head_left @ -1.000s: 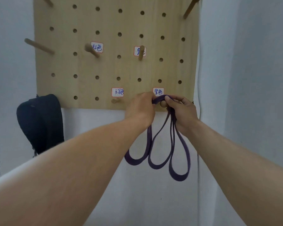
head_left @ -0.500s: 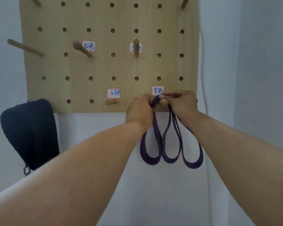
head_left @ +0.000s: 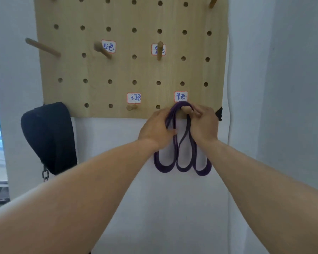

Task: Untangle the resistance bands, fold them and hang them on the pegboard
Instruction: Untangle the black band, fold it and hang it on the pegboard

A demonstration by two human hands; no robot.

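wall: pegboard (head_left: 117, 70), labelled pegs.
band (head_left: 182, 162): folded loops over peg (head_left: 186, 109) between fingers.
left hand (head_left: 157, 128): curled round left strands.
right hand (head_left: 203, 123): pinching right strands, seating it.

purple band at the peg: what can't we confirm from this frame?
- Head view: how far the purple band sits back on the peg; the band's top and the right hand cover the shaft.
- Left hand fingertips: hidden behind its own back, so the grip is unclear.
- Labels such as the one above the peg: handwriting too small and soft to read.
- Pegboard top: cut off by the frame edge.
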